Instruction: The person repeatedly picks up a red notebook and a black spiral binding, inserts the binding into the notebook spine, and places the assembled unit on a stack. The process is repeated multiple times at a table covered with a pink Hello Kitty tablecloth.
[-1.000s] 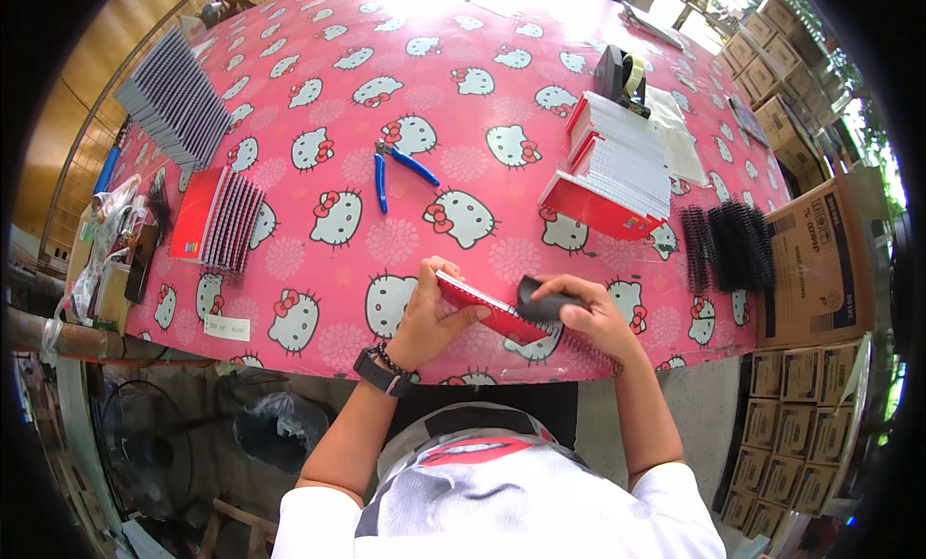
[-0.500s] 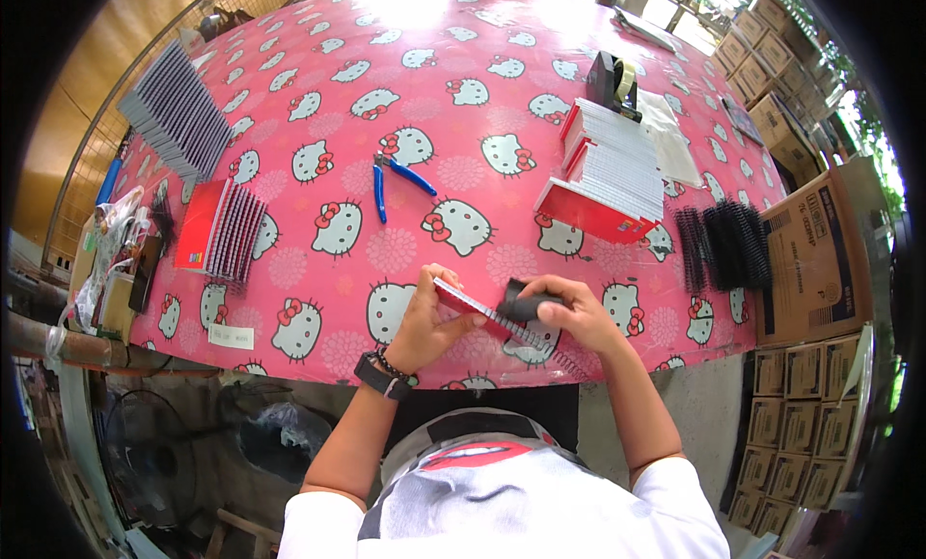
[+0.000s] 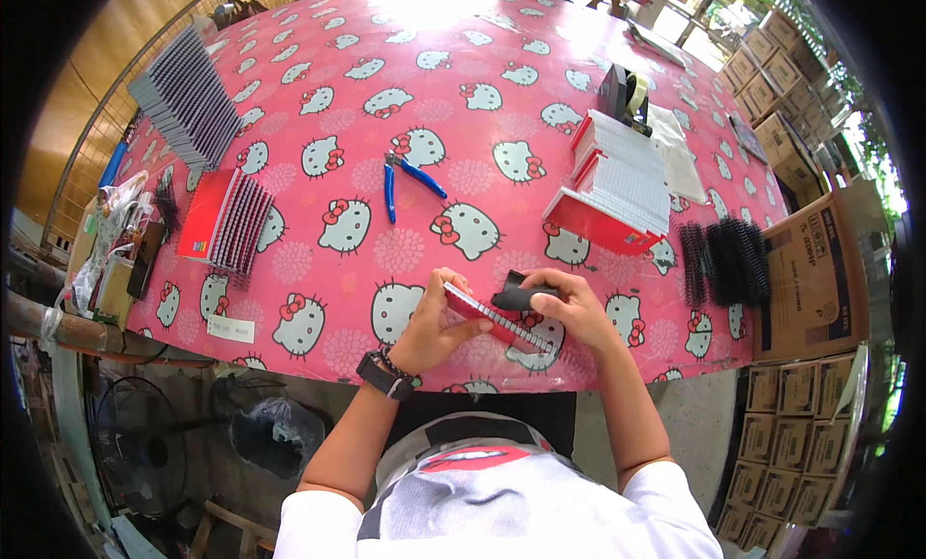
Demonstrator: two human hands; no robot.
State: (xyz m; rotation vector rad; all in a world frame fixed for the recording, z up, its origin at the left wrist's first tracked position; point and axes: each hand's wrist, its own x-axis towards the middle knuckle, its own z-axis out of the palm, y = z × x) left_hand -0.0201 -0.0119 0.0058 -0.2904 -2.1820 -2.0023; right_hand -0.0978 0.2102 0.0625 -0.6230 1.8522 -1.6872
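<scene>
My left hand (image 3: 426, 335) is closed round one end of a small red notebook (image 3: 499, 329), held at a slant above the near edge of the table. A spiral coil (image 3: 526, 338) runs along the notebook's punched edge toward its lower right end. In my right hand (image 3: 577, 313) is a dark grey tool (image 3: 521, 297) with a rounded grip and a wider head; its exact kind does not show. The tool's head is close beside the notebook's edge; whether it touches the coil I cannot tell. Farther off lie blue-handled cutting pliers (image 3: 409, 178), their handles spread.
Red notebooks (image 3: 608, 226) stand in a row at right, below a tape dispenser (image 3: 622, 96). Black coils (image 3: 733, 260) lie beside a cardboard box (image 3: 810, 274). On the left are coil-bound notebooks (image 3: 210, 217), a grey-edged stack (image 3: 183, 101) and a paper label (image 3: 231, 328).
Less loose coil sticks out past the lower right end of the notebook. My right hand and the tool have shifted slightly left along it. The whole view has moved a little.
</scene>
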